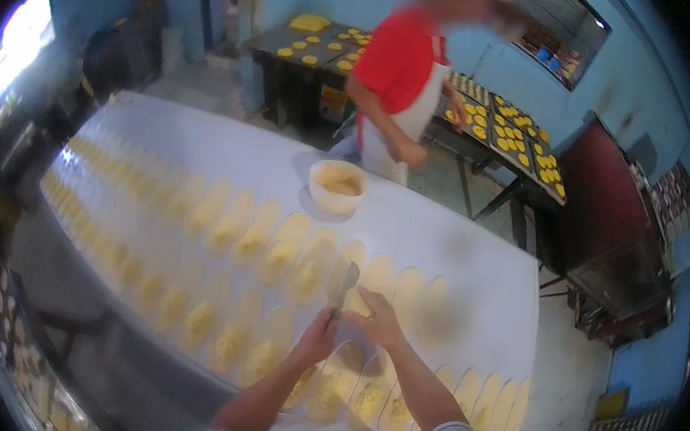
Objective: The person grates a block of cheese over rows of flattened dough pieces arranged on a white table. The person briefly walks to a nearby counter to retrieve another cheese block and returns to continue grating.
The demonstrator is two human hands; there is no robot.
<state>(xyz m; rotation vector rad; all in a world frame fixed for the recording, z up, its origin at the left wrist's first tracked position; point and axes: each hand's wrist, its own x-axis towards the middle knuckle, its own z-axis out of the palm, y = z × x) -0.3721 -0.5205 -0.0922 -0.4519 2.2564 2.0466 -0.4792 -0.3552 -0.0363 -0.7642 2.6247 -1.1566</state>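
My left hand (pixel 317 338) grips the handle of a broad-bladed metal knife or spatula (pixel 349 278), its blade pointing away from me over a flat oval of dough (pixel 354 253). Close beside it, my right hand (pixel 379 320) has its thumb and fingers around a pale yellow piece (pixel 358 305); blur hides exactly what this is. Left of the blade, a dough oval (pixel 307 273) carries a mound of yellow shredded filling. Plain dough ovals (pixel 407 290) continue to the right. Nearer my body, another row of ovals (pixel 372 397) bears similar mounds.
A white tub (pixel 337 193) of tan paste stands at the far edge of the white table (pixel 481 263). Beyond it is a person in a red shirt and pale apron (pixel 401 74). Behind, dark trays (pixel 509 137) hold yellow rounds. A dark red cabinet (pixel 616 206) stands at right.
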